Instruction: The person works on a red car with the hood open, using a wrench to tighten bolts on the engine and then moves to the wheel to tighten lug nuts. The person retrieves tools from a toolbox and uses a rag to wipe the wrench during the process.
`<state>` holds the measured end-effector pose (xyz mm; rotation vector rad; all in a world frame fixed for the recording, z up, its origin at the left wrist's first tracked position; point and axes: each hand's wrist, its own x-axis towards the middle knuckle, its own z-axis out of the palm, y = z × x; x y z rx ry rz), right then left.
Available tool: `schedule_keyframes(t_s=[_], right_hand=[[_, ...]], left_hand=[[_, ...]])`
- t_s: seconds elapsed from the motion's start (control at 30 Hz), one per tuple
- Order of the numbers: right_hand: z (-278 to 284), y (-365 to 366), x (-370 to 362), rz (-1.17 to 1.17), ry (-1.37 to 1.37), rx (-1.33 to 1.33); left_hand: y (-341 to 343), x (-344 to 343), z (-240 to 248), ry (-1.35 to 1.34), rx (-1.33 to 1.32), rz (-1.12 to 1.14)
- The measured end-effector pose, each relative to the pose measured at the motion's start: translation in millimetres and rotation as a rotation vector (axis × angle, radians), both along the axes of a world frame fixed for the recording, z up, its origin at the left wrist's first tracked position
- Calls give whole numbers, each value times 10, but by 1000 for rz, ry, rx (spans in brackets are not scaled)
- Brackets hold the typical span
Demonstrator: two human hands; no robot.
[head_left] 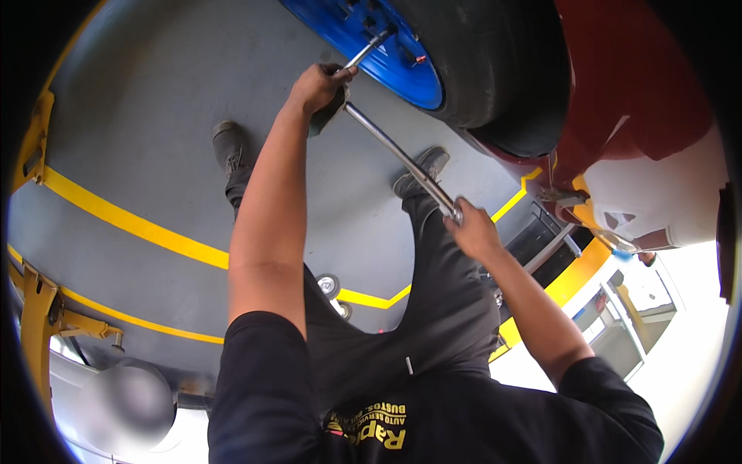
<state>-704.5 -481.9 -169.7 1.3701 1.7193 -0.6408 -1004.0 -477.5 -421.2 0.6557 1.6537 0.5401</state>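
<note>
A blue wheel rim (417, 81) with a black tire (491, 69) is at the upper middle, on a dark red vehicle (638, 93). A chrome extension bar (363, 54) with a dark socket (382, 35) reaches into the wheel's hub area. My left hand (317, 89) is closed around the near end of that bar, where it meets a long-handled socket wrench (394, 147). Something dark shows beneath my left palm; I cannot make out what. Farther right and nearer me, my right hand (473, 230) grips the wrench's handle end.
Yellow lines (139, 220) cross the grey floor (154, 100). Yellow lift arms (42, 309) stand at the left edge. My shoes (421, 174) are planted below the wheel. Small wheels (328, 286) show between my legs. Beneath the vehicle's right part sits yellow and black equipment (572, 278).
</note>
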Motion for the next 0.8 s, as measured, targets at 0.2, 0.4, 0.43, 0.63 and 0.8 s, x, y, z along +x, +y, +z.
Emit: schedule_keyframes(t_s=[0.2,0.4,0.43,0.63,0.8], right_hand=[[607,2,-332,63,-81,-54],[716,37,-678,24,-79,-139],[748,50,-713,-2,-126,-178],[889,128,-745,14,-12,-240],[742,171,-651,89,-78,-341]], left_hand=[[-84,-40,-184,-252,24,116],[-123,-79,-203,-372,-35,166],[-107,-99,-188,-398,-30,161],[-128,-229,-200,-451,1,177],[-540,-108,-237,-418,-176,198]])
